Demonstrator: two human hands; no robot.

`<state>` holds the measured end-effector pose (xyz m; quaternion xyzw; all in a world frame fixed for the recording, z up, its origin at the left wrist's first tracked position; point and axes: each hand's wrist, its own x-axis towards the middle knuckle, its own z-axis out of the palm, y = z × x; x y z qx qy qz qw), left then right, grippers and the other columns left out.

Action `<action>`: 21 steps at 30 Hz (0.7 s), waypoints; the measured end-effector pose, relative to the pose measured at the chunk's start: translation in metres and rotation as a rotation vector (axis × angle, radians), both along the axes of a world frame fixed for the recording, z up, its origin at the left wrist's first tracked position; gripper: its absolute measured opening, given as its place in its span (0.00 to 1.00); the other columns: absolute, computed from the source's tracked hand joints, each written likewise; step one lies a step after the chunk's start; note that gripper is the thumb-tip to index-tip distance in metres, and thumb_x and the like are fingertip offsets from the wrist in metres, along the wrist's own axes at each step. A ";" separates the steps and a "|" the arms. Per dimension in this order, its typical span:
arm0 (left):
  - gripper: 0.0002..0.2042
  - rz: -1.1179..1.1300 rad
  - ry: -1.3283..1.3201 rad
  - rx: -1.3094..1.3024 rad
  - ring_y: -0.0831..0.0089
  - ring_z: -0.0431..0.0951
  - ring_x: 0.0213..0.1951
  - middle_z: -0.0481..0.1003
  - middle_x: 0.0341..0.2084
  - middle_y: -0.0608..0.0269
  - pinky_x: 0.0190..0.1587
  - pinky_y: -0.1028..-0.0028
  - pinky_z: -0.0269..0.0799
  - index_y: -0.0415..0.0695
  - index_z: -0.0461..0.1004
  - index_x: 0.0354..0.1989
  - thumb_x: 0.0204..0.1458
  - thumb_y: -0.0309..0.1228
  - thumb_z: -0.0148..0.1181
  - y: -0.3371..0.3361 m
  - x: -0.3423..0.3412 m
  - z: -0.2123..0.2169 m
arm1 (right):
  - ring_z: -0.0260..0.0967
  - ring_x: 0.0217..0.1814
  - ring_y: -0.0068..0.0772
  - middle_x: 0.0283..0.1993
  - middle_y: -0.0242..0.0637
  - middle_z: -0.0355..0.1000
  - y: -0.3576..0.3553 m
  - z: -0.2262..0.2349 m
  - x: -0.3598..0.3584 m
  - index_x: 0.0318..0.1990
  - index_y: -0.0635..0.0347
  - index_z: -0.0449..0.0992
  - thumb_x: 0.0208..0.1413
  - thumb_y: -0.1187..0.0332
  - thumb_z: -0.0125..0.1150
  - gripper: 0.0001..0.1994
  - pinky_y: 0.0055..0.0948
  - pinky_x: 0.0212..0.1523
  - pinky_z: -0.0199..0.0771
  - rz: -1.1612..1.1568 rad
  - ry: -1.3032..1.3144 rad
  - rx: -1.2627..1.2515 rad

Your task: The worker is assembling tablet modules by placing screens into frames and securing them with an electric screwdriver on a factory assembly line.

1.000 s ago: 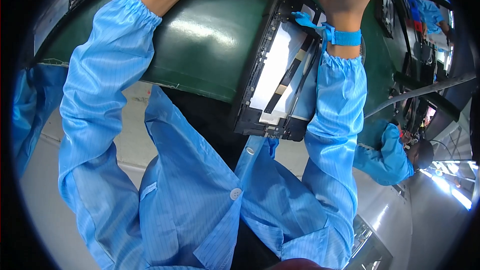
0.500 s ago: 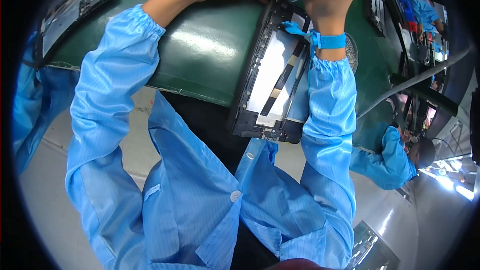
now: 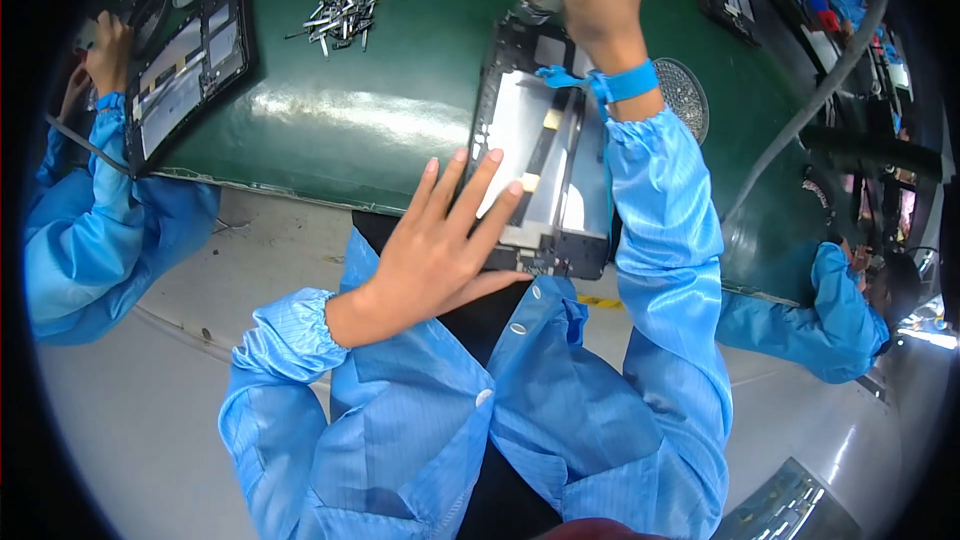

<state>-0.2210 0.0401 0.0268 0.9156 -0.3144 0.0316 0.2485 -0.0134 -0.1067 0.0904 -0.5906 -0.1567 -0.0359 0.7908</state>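
A flat black device frame [image 3: 578, 252], like a tablet or screen back with white and silver panels inside, lies at the table's near edge, its lower end jutting over it. My right hand [image 3: 600, 2] is closed around a pale powered screwdriver [image 3: 545, 6], whose dark nose is at the frame's far end; its tip is hidden. My left hand [image 3: 437, 248] is open, fingers spread over the frame's lower left side. It holds nothing; whether the fingers press on the panel I cannot tell. A blue strap circles my right wrist.
A round dish of small screws [image 3: 682, 105] stands right of the frame. Small metal parts [image 3: 345, 15] are heaped on the green table [image 3: 350, 120]. A co-worker's hand [image 3: 108, 55] is beside another frame [image 3: 190, 70] at left. A grey cable [image 3: 800, 120] hangs at right.
My left hand has left the screwdriver's nose and come down toward me, opening over the frame's lower left. The right hand keeps the screwdriver at the far end. The view has shifted.
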 end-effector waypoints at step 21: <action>0.19 0.003 -0.324 -0.046 0.40 0.72 0.56 0.71 0.54 0.36 0.59 0.58 0.69 0.46 0.76 0.58 0.58 0.37 0.62 -0.032 0.378 -0.012 | 0.51 0.13 0.22 0.15 0.27 0.53 -0.225 -0.020 -0.033 0.45 0.72 0.72 0.59 0.71 0.49 0.12 0.30 0.17 0.59 -0.456 -0.039 0.096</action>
